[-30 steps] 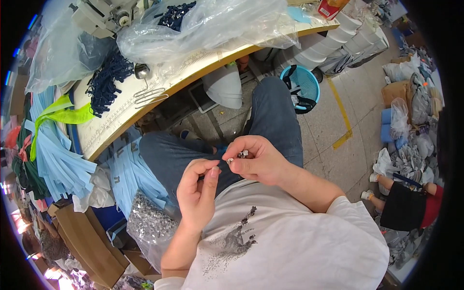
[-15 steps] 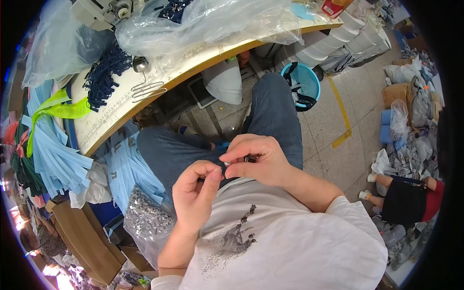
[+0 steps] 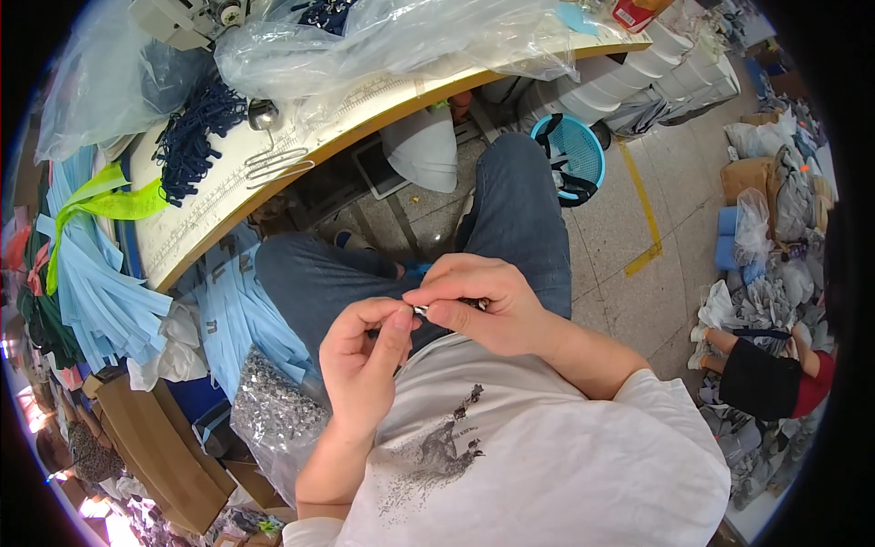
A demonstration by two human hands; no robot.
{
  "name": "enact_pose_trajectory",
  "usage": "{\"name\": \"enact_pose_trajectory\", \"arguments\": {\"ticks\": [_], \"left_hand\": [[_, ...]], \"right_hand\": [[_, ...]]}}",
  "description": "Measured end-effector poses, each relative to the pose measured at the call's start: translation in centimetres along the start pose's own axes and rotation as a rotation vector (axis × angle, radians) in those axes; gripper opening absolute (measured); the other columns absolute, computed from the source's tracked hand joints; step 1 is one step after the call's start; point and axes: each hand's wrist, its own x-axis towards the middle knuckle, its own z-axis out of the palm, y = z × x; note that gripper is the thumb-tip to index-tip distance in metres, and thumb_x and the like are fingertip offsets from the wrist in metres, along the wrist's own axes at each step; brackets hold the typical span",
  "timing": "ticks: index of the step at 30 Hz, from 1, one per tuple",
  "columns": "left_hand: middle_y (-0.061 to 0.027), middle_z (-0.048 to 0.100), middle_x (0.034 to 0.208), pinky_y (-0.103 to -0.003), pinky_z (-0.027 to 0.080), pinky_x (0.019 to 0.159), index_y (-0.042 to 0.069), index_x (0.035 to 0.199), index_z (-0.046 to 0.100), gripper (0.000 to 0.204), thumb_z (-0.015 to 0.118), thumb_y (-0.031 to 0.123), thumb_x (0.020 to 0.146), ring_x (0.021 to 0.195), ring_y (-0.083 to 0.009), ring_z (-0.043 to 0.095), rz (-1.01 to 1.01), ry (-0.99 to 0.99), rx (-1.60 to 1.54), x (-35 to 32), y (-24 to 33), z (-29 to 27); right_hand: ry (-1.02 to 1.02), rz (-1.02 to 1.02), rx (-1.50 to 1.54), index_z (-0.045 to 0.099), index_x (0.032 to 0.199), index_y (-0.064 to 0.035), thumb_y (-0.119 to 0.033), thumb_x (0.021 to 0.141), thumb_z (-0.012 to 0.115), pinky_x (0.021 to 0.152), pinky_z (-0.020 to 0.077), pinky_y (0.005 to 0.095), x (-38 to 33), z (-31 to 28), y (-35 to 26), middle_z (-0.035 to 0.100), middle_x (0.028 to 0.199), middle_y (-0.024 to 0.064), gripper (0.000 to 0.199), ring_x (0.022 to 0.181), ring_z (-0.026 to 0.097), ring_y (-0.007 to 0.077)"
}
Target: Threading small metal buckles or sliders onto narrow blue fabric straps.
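Note:
Above my lap, my left hand (image 3: 363, 356) and my right hand (image 3: 492, 303) meet at the fingertips. Pinched between both thumbs and forefingers is a small shiny metal piece (image 3: 419, 311), too small to name. Several dark, glinting metal bits (image 3: 474, 303) show in the curl of my right fingers, partly covered by them. A clear plastic bag (image 3: 278, 401) full of small silvery metal pieces lies beside my left forearm.
A curved worktable (image 3: 205, 223) ahead bears a bent wire hook (image 3: 276, 166), a navy bundle of cords (image 3: 193, 146), clear plastic sheeting (image 3: 392, 50) and a sewing machine (image 3: 178, 20). Light blue strips (image 3: 105, 264) hang left. A blue basket (image 3: 583, 155) stands on the floor; another person (image 3: 766, 374) is right.
My fingertips have come closer together, with the left thumb and forefinger now at the small metal piece. The person at the right has shifted slightly.

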Motion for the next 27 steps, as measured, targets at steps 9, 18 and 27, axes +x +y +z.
{"name": "enact_pose_trajectory", "arguments": {"ticks": [9, 18, 27], "left_hand": [[-0.0046, 0.064, 0.086, -0.016, 0.044, 0.057, 0.0, 0.105, 0.059, 0.017, 0.063, 0.002, 0.089, 0.069, -0.0053, 0.056, 0.041, 0.005, 0.033, -0.1, -0.4, -0.1], [-0.0081, 0.062, 0.084, -0.024, 0.045, 0.057, -0.002, 0.097, 0.063, 0.031, 0.072, -0.01, 0.069, 0.067, -0.0156, 0.056, 0.722, 0.031, 0.783, 1.5, -1.0, -0.1], [-0.0123, 0.064, 0.089, -0.025, 0.05, 0.062, 0.0, 0.086, 0.061, 0.025, 0.073, -0.01, 0.067, 0.074, -0.0175, 0.062, 0.674, 0.104, 0.642, 1.5, -1.6, -0.1]], "right_hand": [[-0.023, 0.109, 0.036, 0.066, 0.095, -0.0006, -0.004, 0.083, 0.071, 0.06, 0.0416, 0.0199, 0.1, -0.1, -0.2, 0.062, 0.087, 0.0042, 0.013, 0.073, 0.055, 0.0072], [-0.018, 0.463, 0.457, 0.067, 0.096, -0.0013, -0.011, 0.09, 0.065, 0.059, 0.0418, 0.0167, 0.0, -0.1, -0.6, 0.064, 0.081, -0.0016, 0.012, 0.071, 0.053, 0.0009], [0.107, 0.586, 0.449, 0.063, 0.097, -0.002, -0.012, 0.093, 0.06, 0.046, 0.0324, 0.0158, 0.3, -0.4, -0.5, 0.06, 0.077, -0.0017, 0.011, 0.055, 0.044, -0.0007]]}}
